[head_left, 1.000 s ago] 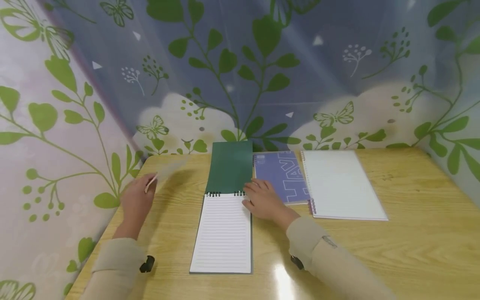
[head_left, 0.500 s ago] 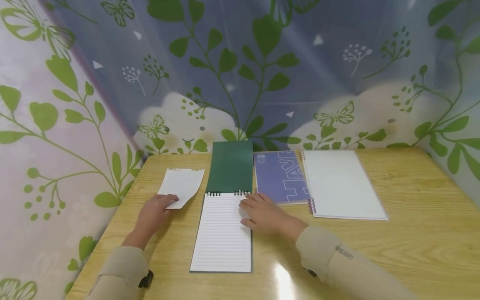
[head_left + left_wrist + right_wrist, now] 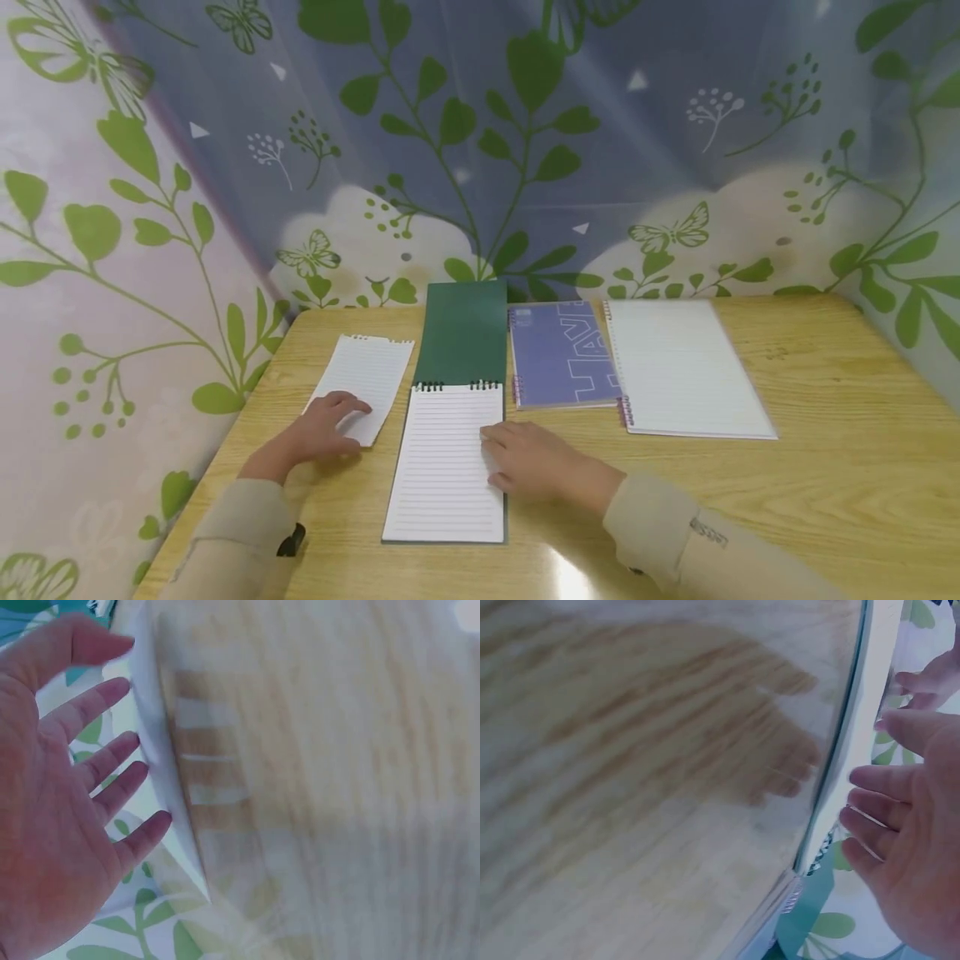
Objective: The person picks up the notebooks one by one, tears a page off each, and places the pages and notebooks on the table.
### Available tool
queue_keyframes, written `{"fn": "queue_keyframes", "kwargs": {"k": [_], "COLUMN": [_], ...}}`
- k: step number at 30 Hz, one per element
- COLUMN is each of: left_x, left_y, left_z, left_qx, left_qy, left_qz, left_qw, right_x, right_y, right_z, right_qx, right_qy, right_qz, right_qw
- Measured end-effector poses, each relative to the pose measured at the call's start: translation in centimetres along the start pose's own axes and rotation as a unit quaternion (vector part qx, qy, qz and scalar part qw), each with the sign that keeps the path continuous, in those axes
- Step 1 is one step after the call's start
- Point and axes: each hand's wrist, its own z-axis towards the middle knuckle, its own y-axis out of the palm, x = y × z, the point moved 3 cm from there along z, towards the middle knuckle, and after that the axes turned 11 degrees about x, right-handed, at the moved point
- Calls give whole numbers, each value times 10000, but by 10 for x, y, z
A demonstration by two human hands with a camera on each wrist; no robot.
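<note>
A loose lined sheet of paper [image 3: 375, 371] with a ragged torn top edge lies flat on the left of the table. My left hand [image 3: 326, 429] rests over its lower part, fingers spread and relaxed; the left wrist view shows the fingertips along the sheet [image 3: 161, 735]. Beside it lies a top-bound spiral notepad [image 3: 446, 467], its green cover [image 3: 463, 333] folded back toward the wall. My right hand [image 3: 536, 462] lies at the pad's right edge, fingertips on the lined page and nothing held. In the right wrist view the fingers [image 3: 881, 806] are extended next to the pad.
A purple spiral notebook [image 3: 558, 354] lies right of the green cover. Another spiral notebook, open to a white page [image 3: 686, 367], lies beside it. The wooden table [image 3: 840, 500] meets a patterned cloth [image 3: 540, 167] at the back and left.
My left hand has laid the loose sheet down on the table, released it and come to rest over it. My right hand has slid from the spiral binding down the pad's right edge.
</note>
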Motion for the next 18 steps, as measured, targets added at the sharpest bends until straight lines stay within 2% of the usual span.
{"fn": "queue_keyframes", "kwargs": {"k": [4,9,14,18], "left_x": [3,3,15,32], "left_y": [-4,-7,-9,-6], "left_z": [3,13,38,64], "left_qx": [-66,251,624,615], "left_qy": [-119,-374,-632,-1107], "left_qz": [-162,-451,-659,-1042], "left_qw": [9998,9980,9939,9865], "right_x": [-4,-9,-12,-15], "right_y": [-2,-4,-4,-3], "right_z": [-7,-11,-13,-15], "right_qx": [-353,-478,-470,-601], "right_qy": [89,28,-24,85], "right_qz": [12,54,-12,50], "right_qw": [9993,9988,9989,9981]}}
